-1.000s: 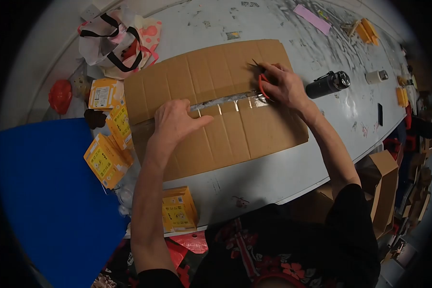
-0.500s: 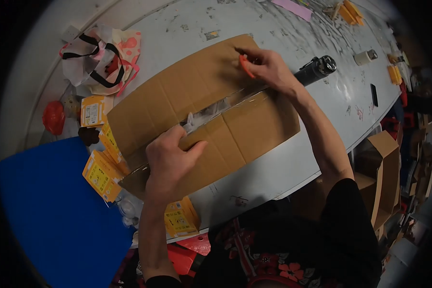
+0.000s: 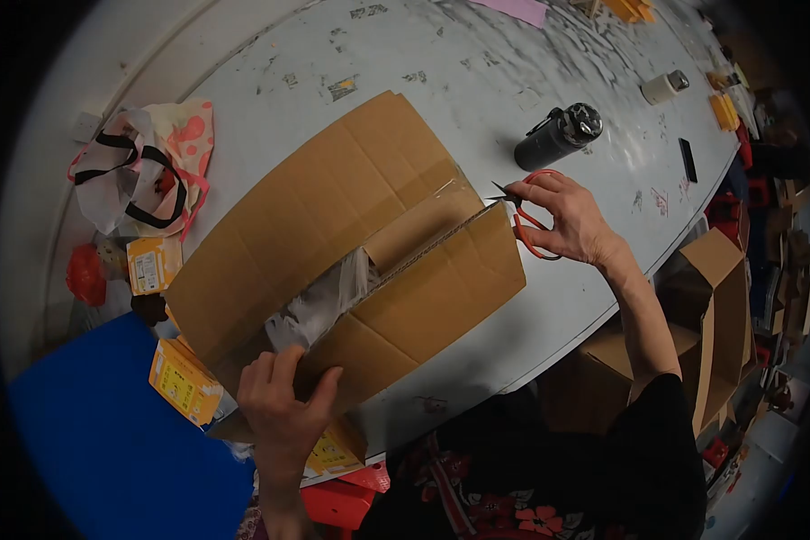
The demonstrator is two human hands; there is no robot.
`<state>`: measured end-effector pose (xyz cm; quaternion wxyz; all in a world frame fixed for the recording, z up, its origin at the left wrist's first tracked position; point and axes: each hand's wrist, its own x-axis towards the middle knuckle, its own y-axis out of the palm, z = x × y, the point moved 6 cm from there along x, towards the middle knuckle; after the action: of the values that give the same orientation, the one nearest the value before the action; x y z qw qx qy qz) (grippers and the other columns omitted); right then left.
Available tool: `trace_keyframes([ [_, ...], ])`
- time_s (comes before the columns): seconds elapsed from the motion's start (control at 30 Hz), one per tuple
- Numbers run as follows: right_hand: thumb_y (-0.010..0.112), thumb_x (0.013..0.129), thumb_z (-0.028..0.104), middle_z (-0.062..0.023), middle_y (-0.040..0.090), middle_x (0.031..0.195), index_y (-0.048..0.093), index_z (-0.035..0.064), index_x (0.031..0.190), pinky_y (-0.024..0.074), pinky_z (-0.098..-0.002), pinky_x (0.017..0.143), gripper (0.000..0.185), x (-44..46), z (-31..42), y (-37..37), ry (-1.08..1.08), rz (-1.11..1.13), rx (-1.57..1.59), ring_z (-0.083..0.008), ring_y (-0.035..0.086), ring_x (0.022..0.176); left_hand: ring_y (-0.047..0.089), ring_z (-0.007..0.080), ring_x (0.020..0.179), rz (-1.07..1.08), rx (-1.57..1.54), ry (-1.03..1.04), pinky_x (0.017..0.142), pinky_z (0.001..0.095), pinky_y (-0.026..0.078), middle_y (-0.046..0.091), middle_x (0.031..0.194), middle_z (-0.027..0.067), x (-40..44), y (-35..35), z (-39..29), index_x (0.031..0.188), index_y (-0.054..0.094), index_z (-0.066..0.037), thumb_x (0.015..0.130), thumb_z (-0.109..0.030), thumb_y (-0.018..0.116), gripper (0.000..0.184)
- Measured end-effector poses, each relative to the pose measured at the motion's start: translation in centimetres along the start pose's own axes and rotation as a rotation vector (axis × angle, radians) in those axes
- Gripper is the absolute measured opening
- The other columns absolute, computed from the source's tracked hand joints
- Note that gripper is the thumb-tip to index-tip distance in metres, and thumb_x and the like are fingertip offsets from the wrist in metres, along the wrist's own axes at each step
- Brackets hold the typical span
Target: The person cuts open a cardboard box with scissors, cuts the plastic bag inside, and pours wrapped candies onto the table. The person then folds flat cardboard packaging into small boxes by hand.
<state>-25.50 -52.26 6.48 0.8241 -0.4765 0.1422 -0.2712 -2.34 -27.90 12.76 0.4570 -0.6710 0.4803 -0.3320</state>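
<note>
While the long brown cardboard box [image 3: 306, 225] slants across the grey worktop [image 3: 459, 117], my left hand [image 3: 283, 409] pinches its near flap [image 3: 436, 306] and my right hand [image 3: 574, 218] grips red-handled metal scissors [image 3: 518, 215] at the flap's right end.

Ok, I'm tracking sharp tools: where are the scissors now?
In the head view, right of centre: the red-handled scissors are in the right hand, at the right end of the cardboard box, near the black drinking bottle.
</note>
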Motion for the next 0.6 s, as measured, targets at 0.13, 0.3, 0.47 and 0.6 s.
trace_keyframes([
  [0.13, 0.067, 0.067, 0.022, -0.0084, 0.057, 0.090, 0.059, 0.0072, 0.104, 0.0432, -0.0370, 0.083, 0.040, 1.8, 0.7, 0.3, -0.130, -0.003, -0.119, -0.0271, 0.053, 0.089, 0.049, 0.0282, 0.067, -0.002, 0.023, -0.042, 0.058, 0.0386, 0.038, 0.047, 0.071, 0.0088, -0.4, 0.1, 0.0, 0.085, 0.055, -0.006, 0.061, -0.017, 0.075, 0.033],
  [0.3, 0.068, 0.065, 0.025, -0.0098, 0.055, 0.089, 0.056, 0.0052, 0.107, 0.0410, -0.0381, 0.084, 0.048, 3.2, 1.3, 1.3, -0.148, 0.008, -0.194, -0.0279, 0.053, 0.088, 0.048, 0.0269, 0.068, 0.004, 0.013, -0.100, 0.057, 0.0382, 0.038, 0.047, 0.071, 0.0081, -0.3, 0.3, 0.2, 0.084, 0.055, -0.006, 0.062, -0.016, 0.074, 0.030],
  [0.47, 0.064, 0.074, 0.020, -0.0129, 0.059, 0.091, 0.055, 0.0034, 0.108, 0.0470, -0.0373, 0.072, 0.039, 3.6, 1.1, 2.9, -0.030, -0.072, -0.031, -0.0302, 0.056, 0.083, 0.048, 0.0271, 0.068, 0.003, 0.015, -0.109, 0.057, 0.0380, 0.038, 0.048, 0.072, 0.0084, 0.4, 0.4, 0.3, 0.084, 0.055, -0.006, 0.063, -0.016, 0.074, 0.030],
  [0.6, 0.062, 0.077, 0.016, -0.0145, 0.060, 0.088, 0.054, 0.0036, 0.110, 0.0489, -0.0364, 0.063, 0.037, 2.4, 1.2, 4.6, 0.035, -0.189, 0.181, -0.0307, 0.059, 0.077, 0.048, 0.0276, 0.067, -0.008, 0.010, -0.097, 0.057, 0.0379, 0.037, 0.048, 0.072, 0.0089, 0.6, 0.2, 0.5, 0.083, 0.055, -0.005, 0.063, -0.016, 0.074, 0.030],
])
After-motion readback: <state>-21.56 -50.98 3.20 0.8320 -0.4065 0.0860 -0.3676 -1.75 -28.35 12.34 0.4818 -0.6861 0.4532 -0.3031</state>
